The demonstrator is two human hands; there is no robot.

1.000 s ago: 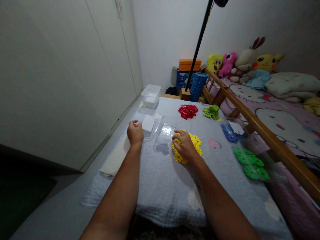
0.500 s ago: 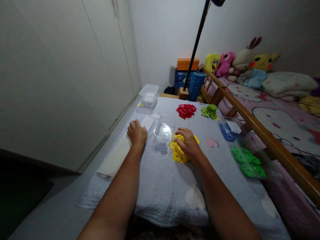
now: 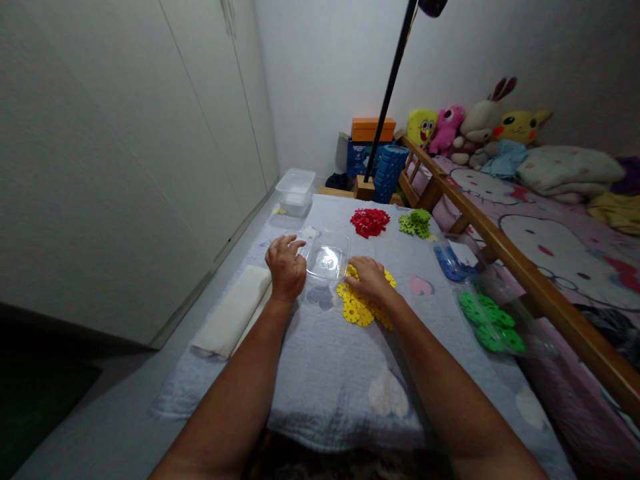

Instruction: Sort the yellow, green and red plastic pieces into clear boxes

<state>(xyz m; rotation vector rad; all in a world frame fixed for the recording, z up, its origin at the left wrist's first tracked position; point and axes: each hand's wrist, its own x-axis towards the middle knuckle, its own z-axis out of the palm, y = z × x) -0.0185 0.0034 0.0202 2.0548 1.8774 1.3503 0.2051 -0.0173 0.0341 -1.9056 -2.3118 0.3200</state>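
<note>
**Left hand [image 3: 287,269] swings in toward the clear tray [image 3: 326,273] while the right hand [image 3: 369,277] settles lower over the yellow pieces [image 3: 357,312]**

Half a second ago the left hand was over a white card; now it is just beside the tray's near-left edge, and that card no longer shows. Its fingers are parted and fanned toward the tray, and I see nothing held in them. Whether a fingertip touches the plastic, I can't tell from where I stand.

Over on the right, the other hand lies palm-down across the upper part of the yellow heap, thumb and fingers curved down at the tray's near-right corner. I can't tell whether they have pinched a piece. The yellow pieces, notched and round, spread out below and beside that hand on the grey-blue cloth [image 3: 323,373].

Further back sit a red pile [image 3: 370,222] and a light green pile [image 3: 416,225], well apart from both hands. Along the right edge, clear plastic holds blue pieces [image 3: 447,264] and, nearer, green discs [image 3: 493,321]. A cream folded cloth [image 3: 233,310] lies left of the left wrist, and a plastic box [image 3: 296,183] stands at the far-left corner. Soft toys [image 3: 451,128] line the bed behind its wooden rail [image 3: 525,262].
</note>
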